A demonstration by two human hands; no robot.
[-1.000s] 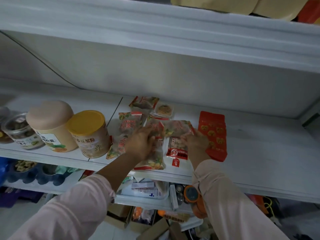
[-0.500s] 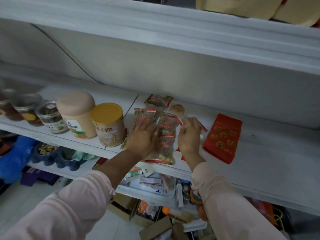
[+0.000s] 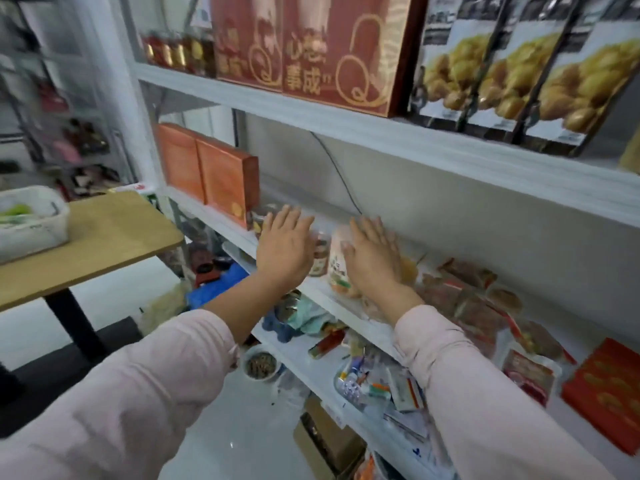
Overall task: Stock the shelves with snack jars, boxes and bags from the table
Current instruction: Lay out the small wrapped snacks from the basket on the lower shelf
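The snack bags have been released; both hands, now spread and empty, are raised before the jars; restocking from the desk is judged next.

At left we see a white plastic tub sitting on a wooden table with a black leg. On the lower shelf lie a tray of small bottles and a blue cloth; cardboard boxes sit beneath.

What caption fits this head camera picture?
Both open hands, left and right, hover by jars on the shelf.
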